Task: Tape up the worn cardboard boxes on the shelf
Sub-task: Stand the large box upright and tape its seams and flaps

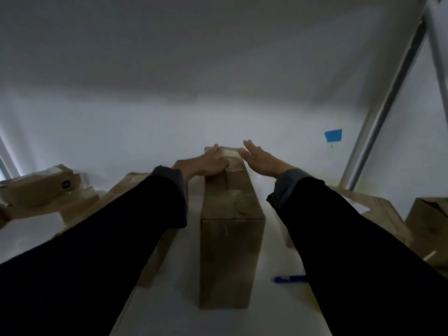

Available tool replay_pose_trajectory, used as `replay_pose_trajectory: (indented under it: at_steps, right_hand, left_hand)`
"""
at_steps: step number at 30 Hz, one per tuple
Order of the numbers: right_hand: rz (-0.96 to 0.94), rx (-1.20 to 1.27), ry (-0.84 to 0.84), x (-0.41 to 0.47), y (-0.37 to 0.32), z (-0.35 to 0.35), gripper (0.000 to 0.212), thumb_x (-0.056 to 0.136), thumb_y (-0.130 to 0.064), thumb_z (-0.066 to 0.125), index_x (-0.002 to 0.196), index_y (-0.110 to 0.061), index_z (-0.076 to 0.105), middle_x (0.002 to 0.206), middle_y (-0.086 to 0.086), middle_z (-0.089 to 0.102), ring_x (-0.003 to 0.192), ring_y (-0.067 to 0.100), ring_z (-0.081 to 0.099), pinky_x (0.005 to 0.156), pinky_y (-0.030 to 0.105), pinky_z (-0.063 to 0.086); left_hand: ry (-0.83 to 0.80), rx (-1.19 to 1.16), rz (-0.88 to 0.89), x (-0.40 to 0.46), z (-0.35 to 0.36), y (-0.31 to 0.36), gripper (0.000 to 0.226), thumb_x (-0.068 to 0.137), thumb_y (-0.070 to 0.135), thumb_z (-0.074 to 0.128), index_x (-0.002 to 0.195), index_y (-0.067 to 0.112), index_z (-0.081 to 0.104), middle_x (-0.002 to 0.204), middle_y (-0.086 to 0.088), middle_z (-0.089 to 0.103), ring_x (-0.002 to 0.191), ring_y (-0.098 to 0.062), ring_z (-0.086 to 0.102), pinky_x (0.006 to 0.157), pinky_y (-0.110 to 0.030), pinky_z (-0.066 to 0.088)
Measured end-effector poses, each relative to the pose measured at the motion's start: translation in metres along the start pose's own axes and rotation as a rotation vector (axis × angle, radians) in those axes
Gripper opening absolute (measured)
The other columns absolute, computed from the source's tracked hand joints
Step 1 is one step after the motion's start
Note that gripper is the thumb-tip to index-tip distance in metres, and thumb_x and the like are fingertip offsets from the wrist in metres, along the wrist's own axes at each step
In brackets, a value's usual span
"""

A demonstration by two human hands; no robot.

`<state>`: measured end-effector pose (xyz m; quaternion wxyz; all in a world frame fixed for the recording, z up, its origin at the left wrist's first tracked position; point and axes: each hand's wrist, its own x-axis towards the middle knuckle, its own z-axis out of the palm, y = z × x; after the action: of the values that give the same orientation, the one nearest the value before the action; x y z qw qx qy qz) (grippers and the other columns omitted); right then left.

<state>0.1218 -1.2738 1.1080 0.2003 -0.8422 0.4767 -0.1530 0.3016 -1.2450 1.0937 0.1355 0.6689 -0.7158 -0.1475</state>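
Note:
A tall, narrow cardboard box (230, 251) stands on the white shelf (184, 275), running away from me. Clear tape (231, 157) covers its far top end, and more tape (238, 201) shines on the near top. My left hand (209, 162) presses down on the far top of the box beside the tape, fingers fairly flat. My right hand (260, 161) hovers by the box's far right edge with straight fingers, holding nothing.
Worn boxes (41, 187) lie at the left, another box (135, 185) under my left arm, and more boxes (429, 224) at the right. A blue pen-like object (289, 279) lies on the shelf. A metal upright (383, 110) rises at right; blue tape (333, 135) marks the wall.

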Motion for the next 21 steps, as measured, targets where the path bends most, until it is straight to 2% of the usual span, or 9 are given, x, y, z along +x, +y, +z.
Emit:
replay_pose_trajectory:
  at_steps: [2,4,6,10,14,16,18,19,21]
  right_hand:
    - [-0.024,0.011,-0.001,0.022,0.001,-0.006,0.062,0.108,-0.047,0.021,0.160,-0.019,0.006,0.167,-0.001,-0.002,0.154,0.025,-0.004,0.124,0.045,0.001]
    - [-0.025,0.030,0.005,0.044,0.004,-0.010,0.061,0.108,-0.047,0.021,0.160,-0.019,0.007,0.168,-0.002,0.000,0.154,0.025,-0.003,0.124,0.045,0.002]
    - [-0.038,0.017,0.006,0.063,0.004,-0.011,0.060,0.108,-0.045,0.021,0.160,-0.018,0.007,0.168,0.000,0.001,0.154,0.027,-0.002,0.124,0.045,0.003]
    - [-0.053,-0.034,-0.024,0.102,-0.004,0.008,0.057,0.109,-0.039,0.021,0.159,-0.013,0.011,0.168,0.003,0.004,0.153,0.032,0.002,0.123,0.047,0.005]
    - [-0.103,-0.294,-0.127,0.134,-0.002,0.040,0.055,0.108,-0.041,0.021,0.159,-0.023,0.010,0.168,-0.001,0.000,0.153,0.035,0.000,0.122,0.056,0.005]
    - [-0.102,-0.329,-0.176,0.144,0.009,0.046,0.054,0.108,-0.043,0.020,0.159,-0.030,0.008,0.167,-0.005,-0.003,0.153,0.035,-0.004,0.121,0.058,0.001]
    - [-0.079,-0.303,-0.128,0.147,0.027,0.043,0.054,0.108,-0.042,0.018,0.159,-0.029,0.006,0.167,-0.005,-0.005,0.153,0.036,-0.005,0.121,0.060,0.002]
    - [-0.047,-0.238,-0.083,0.146,0.038,0.041,0.054,0.108,-0.040,0.017,0.159,-0.026,0.005,0.167,-0.003,-0.005,0.153,0.036,-0.004,0.121,0.059,0.003]
    - [-0.005,0.011,0.002,0.137,0.062,0.036,0.054,0.110,-0.032,0.017,0.159,-0.015,0.004,0.167,0.004,-0.002,0.154,0.032,-0.002,0.123,0.053,0.002]
  left_hand:
    - [0.001,0.040,0.002,0.013,-0.005,0.000,0.057,0.110,0.028,0.028,0.160,0.006,0.012,0.168,-0.012,0.006,0.155,-0.030,0.009,0.125,-0.042,0.010]
    - [-0.004,0.038,-0.008,0.021,-0.004,0.000,0.045,0.110,0.027,0.029,0.149,0.008,0.040,0.157,-0.015,0.038,0.140,-0.031,0.040,0.117,-0.040,0.030]
    - [0.001,0.080,-0.044,0.027,-0.001,-0.001,0.040,0.108,0.032,0.029,0.129,0.011,0.057,0.139,-0.013,0.056,0.121,-0.029,0.054,0.109,-0.043,0.040]
    - [0.072,0.086,-0.083,0.034,-0.007,-0.011,0.044,0.107,0.033,0.028,0.129,0.013,0.061,0.134,-0.012,0.060,0.116,-0.028,0.057,0.105,-0.044,0.042]
    - [0.160,0.079,0.021,0.033,-0.004,-0.015,0.033,0.107,0.024,0.037,0.121,0.008,0.063,0.104,-0.008,0.064,0.087,-0.019,0.054,0.083,-0.033,0.043]
    - [0.211,0.067,0.047,0.033,-0.002,-0.025,0.026,0.105,0.022,0.044,0.099,0.013,0.068,0.079,0.000,0.059,0.071,-0.013,0.052,0.075,-0.030,0.042]
    - [0.289,-0.021,0.046,0.036,-0.003,-0.037,0.036,0.100,0.023,0.055,0.065,0.016,0.058,0.056,0.004,0.048,0.050,-0.004,0.044,0.060,-0.022,0.037]
    - [0.343,-0.076,0.025,0.038,-0.002,-0.043,0.041,0.097,0.025,0.061,0.058,0.015,0.053,0.050,0.005,0.045,0.044,-0.004,0.041,0.055,-0.020,0.035]
    - [0.449,-0.201,-0.031,0.038,0.000,-0.050,0.036,0.091,0.029,0.070,0.060,0.012,0.061,0.054,0.000,0.056,0.047,-0.001,0.044,0.054,-0.021,0.037]
